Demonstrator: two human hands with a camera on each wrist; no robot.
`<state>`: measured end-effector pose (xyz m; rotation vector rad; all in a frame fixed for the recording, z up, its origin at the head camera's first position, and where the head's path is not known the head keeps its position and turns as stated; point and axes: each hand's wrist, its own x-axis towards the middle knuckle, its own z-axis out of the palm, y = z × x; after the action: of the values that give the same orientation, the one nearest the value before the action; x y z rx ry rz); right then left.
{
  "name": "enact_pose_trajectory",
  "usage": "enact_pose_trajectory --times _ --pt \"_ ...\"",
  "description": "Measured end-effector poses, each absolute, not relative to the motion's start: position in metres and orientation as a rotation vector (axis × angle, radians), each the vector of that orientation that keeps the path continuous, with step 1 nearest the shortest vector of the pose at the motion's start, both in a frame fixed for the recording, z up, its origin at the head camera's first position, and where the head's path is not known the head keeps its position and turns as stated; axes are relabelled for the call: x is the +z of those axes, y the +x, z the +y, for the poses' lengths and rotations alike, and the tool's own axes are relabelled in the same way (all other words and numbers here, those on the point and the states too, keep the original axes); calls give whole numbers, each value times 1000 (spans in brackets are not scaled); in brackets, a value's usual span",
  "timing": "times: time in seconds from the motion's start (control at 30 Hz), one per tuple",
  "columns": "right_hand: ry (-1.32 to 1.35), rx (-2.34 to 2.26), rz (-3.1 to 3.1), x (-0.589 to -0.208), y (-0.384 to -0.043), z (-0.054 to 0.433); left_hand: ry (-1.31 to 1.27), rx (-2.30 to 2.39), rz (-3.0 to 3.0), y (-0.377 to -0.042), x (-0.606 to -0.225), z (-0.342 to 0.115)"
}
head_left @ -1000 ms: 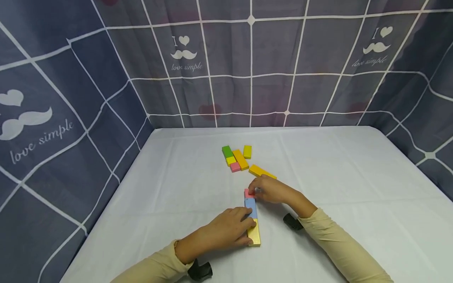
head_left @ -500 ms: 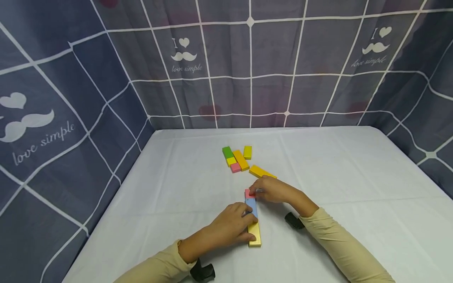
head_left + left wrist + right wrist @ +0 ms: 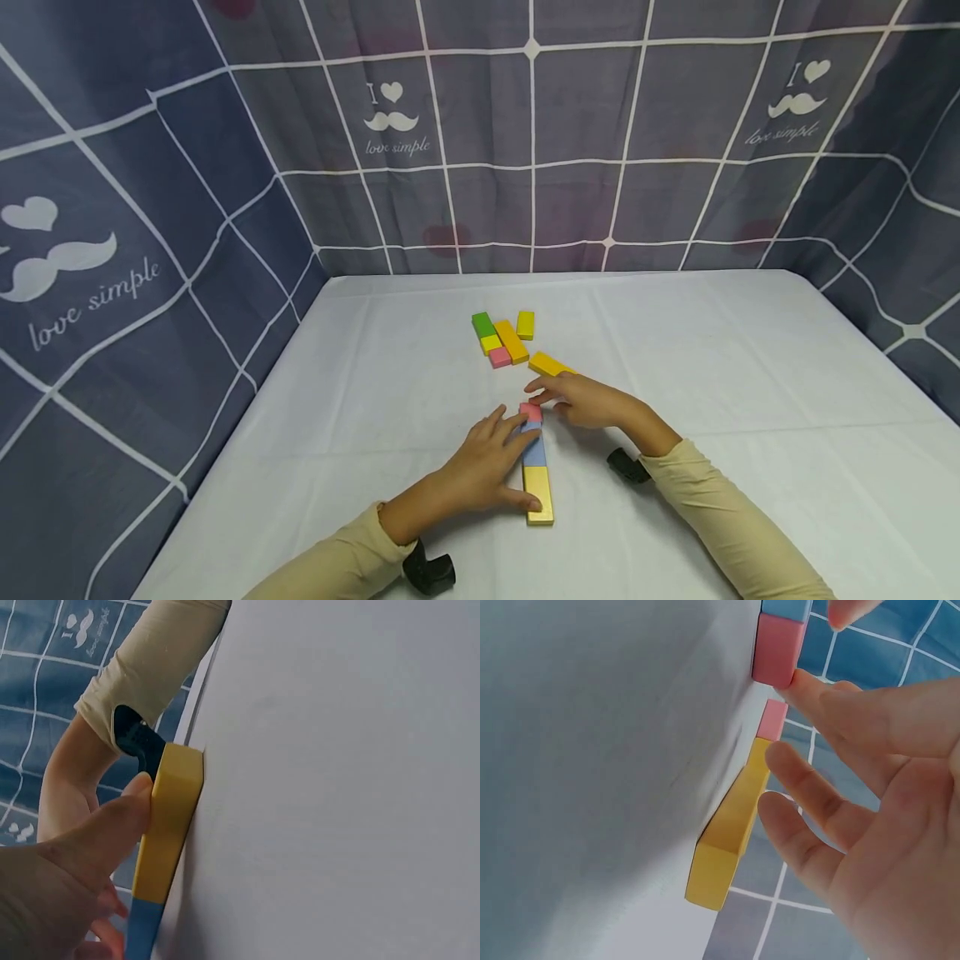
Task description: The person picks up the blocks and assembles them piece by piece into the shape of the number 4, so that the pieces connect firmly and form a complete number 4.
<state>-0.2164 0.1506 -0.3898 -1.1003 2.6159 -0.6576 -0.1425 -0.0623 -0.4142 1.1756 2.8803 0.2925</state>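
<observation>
A yellow block (image 3: 542, 482), a blue block (image 3: 534, 453) and a pink block (image 3: 531, 411) lie end to end in a straight row on the white cloth. My left hand (image 3: 480, 468) spreads over this row, its thumb on the yellow block (image 3: 177, 817) and its fingers reaching over the blue and pink ones. At the row's far end, my right hand (image 3: 594, 403) has its fingers loosely extended, a fingertip beside the pink block (image 3: 778, 649). Behind the right hand lies a long yellow block (image 3: 549, 363), partly hidden by it.
Farther back sits a cluster: a green block (image 3: 483, 325), a small yellow block (image 3: 491, 343), a pink block (image 3: 499, 358) and an orange-yellow block (image 3: 512, 342). Another yellow block (image 3: 526, 326) lies beside them. A dark checked curtain (image 3: 577, 200) surrounds the table.
My left fingers have spread and stretched forward toward the pink block, while the thumb stays by the yellow one. My right fingers have come off the pink block's top and straightened.
</observation>
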Motion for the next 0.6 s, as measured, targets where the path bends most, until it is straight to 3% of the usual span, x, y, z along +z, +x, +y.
enact_pose_trajectory --times 0.6 --pt "-1083 -721 2557 -392 -220 154 1052 281 2790 -149 -417 -64"
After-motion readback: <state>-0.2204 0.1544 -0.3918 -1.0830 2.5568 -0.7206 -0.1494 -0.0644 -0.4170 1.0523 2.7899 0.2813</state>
